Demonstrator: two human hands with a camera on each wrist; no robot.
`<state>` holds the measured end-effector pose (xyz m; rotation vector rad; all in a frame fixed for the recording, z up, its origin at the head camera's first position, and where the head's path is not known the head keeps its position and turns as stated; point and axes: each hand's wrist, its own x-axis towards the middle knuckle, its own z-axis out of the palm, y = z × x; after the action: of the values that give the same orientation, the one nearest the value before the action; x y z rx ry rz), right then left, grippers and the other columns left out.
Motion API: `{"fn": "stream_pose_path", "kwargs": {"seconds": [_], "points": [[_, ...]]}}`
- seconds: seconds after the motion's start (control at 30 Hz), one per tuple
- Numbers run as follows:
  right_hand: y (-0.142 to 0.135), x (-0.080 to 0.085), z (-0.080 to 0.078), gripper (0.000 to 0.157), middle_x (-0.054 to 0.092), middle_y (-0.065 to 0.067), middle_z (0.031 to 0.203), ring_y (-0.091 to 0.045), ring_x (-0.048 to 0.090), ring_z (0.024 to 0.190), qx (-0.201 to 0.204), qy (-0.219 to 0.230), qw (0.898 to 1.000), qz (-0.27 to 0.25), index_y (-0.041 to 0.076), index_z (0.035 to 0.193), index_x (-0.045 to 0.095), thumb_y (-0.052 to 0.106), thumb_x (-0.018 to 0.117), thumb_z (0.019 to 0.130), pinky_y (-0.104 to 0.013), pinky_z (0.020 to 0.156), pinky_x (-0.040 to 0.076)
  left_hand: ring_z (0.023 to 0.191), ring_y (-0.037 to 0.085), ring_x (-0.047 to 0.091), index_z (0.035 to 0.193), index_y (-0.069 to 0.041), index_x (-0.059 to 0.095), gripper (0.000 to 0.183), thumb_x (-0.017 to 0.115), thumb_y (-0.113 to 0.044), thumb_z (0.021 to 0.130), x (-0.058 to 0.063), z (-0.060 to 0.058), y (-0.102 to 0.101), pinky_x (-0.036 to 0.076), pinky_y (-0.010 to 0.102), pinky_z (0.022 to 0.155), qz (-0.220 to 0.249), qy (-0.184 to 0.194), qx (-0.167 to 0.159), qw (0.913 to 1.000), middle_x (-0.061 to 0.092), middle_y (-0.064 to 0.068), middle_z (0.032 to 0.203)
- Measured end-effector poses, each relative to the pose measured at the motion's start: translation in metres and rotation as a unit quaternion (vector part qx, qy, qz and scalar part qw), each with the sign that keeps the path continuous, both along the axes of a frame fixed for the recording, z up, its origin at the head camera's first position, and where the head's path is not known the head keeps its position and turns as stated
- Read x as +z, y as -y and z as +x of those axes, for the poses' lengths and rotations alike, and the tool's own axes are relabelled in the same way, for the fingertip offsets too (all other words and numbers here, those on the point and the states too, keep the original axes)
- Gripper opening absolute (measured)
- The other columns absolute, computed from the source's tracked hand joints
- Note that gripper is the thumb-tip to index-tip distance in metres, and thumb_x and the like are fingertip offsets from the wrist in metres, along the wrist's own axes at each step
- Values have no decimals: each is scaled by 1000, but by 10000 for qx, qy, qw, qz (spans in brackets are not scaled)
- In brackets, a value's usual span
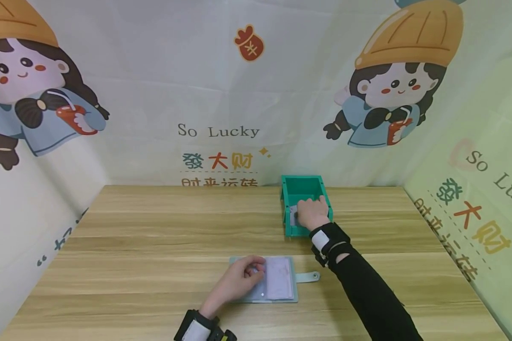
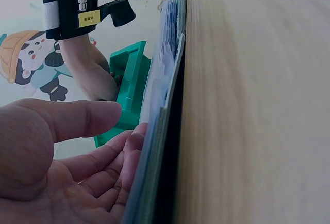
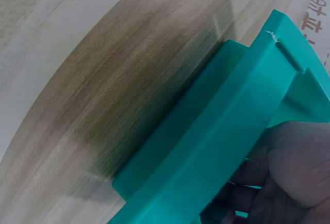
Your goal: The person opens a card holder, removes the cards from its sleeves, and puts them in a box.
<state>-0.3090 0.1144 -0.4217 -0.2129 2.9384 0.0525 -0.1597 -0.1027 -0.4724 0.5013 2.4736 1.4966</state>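
Note:
A light-blue card album (image 1: 279, 279) lies spread on the table, with clear sleeves (image 2: 164, 64) standing up a little from its cover. My left hand (image 1: 241, 279) rests on the album's left side; its fingers are loosely bent at the pages and the thumb is held apart. Farther back, my right hand (image 1: 312, 213) reaches down into a green plastic bin (image 1: 305, 187), fingers bent. A small greyish-purple card (image 1: 293, 216) shows in the bin beside that hand. The bin's wall hides the right fingertips, and I cannot tell whether they pinch the card.
The album's strap (image 1: 308, 277) with a snap button sticks out to the right. The wooden table (image 1: 153, 227) ends at a printed cloth backdrop (image 1: 222, 94) just behind the bin. My right forearm (image 1: 367, 284) crosses the table's right part.

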Motion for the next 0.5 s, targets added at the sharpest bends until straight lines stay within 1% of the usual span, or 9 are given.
{"fn": "stream_pose_path", "kwargs": {"seconds": [0.13,0.2,0.3,0.37,0.43,0.5], "points": [[-1,2,3,22,69,-19,120,-37,64,114,68,30,10000,-14,3,113,68,13,53,101,-53,114,31,75,9,52,123,8,62,34,64,-8,93,0,0,-1,40,18,63,26,34,18,10000,67,14,103],[-2,3,4,20,70,-19,116,-36,65,110,148,-32,9999,-11,3,110,69,12,53,100,-52,110,35,75,9,52,123,7,62,34,64,-9,93,0,0,-1,40,18,63,34,54,26,10000,67,13,103],[-5,4,6,16,71,-17,99,-34,67,95,386,-383,9985,-42,4,95,68,12,56,99,-50,100,42,76,9,52,123,7,62,34,65,-9,93,1,0,-2,40,17,63,38,71,39,10000,67,13,103],[-6,3,7,21,68,-13,80,-30,66,81,563,-752,9954,-162,5,79,64,12,57,98,-47,91,44,76,10,52,123,7,62,34,65,-9,93,1,0,-2,40,18,63,27,69,45,10000,67,13,103],[-7,3,9,33,54,-6,62,-24,57,65,738,-1172,9896,-383,8,64,53,11,58,97,-41,78,43,76,11,52,123,7,62,34,65,-9,93,1,1,-2,40,18,63,25,86,64,9999,67,13,103],[-5,3,12,45,38,0,54,-20,46,56,873,-1602,9809,-679,12,56,40,11,59,96,-36,67,36,77,11,53,123,7,62,34,65,-9,93,0,0,-2,41,18,63,0,90,68,9999,68,14,103]]}}
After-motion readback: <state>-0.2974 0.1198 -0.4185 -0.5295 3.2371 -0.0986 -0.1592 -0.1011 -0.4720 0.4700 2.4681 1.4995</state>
